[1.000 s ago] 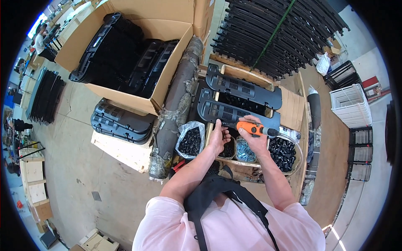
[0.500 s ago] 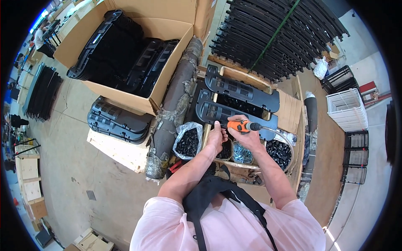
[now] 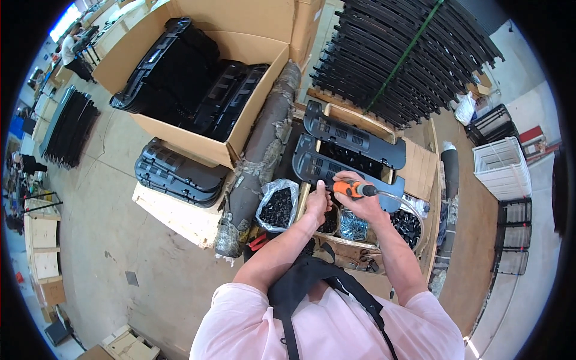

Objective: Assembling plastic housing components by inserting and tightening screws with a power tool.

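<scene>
My right hand (image 3: 367, 207) is wrapped round an orange and black power screwdriver (image 3: 350, 188), which has a clear hose trailing from its back end to the right. The tool's tip is hidden by my fingers, at the near edge of a dark grey slotted plastic panel (image 3: 327, 167). My left hand (image 3: 317, 203) is closed, thumb up, close beside the tool at that same edge. What its curled fingers pinch, if anything, cannot be made out. Just beyond lies a second matching panel (image 3: 354, 137).
Near my hands stand a plastic-lined tub of small black parts (image 3: 277, 207), a bin of silvery screws (image 3: 353, 225) and another of black pieces (image 3: 406, 228). A wrapped roll (image 3: 264, 147) runs along the left. Beyond are a carton of panels (image 3: 243, 129) and stacked black bars (image 3: 384, 66).
The whole scene has shifted slightly right and down in the picture. Both hands and the screwdriver keep nearly the same place at the panel's near edge.
</scene>
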Motion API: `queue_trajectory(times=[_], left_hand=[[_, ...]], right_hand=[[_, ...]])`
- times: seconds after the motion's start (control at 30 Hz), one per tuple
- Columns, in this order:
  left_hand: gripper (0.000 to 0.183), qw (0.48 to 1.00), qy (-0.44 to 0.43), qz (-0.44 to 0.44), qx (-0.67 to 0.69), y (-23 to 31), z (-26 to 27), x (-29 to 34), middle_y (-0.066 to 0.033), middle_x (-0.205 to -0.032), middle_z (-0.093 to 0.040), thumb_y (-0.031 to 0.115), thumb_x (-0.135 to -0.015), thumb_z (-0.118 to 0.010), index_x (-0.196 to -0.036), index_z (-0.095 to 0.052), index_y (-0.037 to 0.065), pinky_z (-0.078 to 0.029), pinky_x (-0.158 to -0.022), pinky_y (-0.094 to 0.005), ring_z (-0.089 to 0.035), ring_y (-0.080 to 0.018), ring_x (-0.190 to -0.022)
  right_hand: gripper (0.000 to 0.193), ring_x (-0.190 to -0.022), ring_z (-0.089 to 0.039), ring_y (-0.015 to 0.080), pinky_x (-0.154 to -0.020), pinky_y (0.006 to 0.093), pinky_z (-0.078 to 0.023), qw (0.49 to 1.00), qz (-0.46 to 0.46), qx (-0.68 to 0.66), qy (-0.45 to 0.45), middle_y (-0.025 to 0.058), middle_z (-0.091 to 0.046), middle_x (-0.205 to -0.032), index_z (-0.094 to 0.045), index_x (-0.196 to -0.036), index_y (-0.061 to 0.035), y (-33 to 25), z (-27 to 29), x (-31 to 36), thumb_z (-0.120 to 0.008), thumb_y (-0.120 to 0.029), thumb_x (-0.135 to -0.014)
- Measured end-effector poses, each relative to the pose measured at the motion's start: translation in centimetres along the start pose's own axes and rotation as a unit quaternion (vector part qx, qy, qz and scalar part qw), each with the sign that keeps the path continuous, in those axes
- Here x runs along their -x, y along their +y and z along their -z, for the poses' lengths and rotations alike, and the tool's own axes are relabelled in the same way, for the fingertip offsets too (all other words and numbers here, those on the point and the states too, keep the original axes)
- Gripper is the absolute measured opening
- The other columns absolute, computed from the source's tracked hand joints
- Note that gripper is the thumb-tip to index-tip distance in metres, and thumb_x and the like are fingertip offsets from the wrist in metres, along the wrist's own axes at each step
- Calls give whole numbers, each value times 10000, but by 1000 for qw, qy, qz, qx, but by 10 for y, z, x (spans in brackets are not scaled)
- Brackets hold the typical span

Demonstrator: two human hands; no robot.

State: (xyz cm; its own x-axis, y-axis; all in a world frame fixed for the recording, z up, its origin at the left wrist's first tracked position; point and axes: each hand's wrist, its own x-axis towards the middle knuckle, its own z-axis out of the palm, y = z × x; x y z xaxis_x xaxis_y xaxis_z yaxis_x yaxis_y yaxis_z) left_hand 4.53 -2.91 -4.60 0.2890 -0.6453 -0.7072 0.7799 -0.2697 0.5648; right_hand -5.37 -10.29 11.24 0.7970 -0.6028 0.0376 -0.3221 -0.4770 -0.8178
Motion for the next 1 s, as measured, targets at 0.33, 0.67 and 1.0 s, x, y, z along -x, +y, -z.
queue_trajectory(times=[0.33, 0.67, 1.0], left_hand=[[469, 1000, -4, 18, 1, 2, 6, 17, 3, -804, -582, 516, -1084, -519, -1037, -649, 69, -495, -620, -300, -574, -126, -691], [218, 990, -95, 57, 82, -11, 25, 25, -70, -994, -712, 218, -1120, -508, -1195, -615, 44, -607, -704, -305, -680, -163, -786], [200, 978, -134, 58, 150, -5, 24, 32, 39, -898, -678, 314, -1071, -628, -1113, -707, 135, -504, -671, -253, -586, -95, -734]], right_hand=[[485, -1159, -665, 181, -1033, 342, -542, 981, -38, -176, 75, 111, -709, -1233, -602, -1316, -44, -7, 7, 0, -779, -24, -865], [492, -1122, -695, 216, -1015, 372, -563, 951, -51, -265, 151, 153, -727, -1222, -601, -1317, -7, 6, 9, 18, -787, -28, -861], [510, -1114, -698, 224, -1008, 374, -568, 941, -66, -280, 179, 175, -724, -1215, -579, -1331, 11, 14, 14, 38, -781, -48, -866]])
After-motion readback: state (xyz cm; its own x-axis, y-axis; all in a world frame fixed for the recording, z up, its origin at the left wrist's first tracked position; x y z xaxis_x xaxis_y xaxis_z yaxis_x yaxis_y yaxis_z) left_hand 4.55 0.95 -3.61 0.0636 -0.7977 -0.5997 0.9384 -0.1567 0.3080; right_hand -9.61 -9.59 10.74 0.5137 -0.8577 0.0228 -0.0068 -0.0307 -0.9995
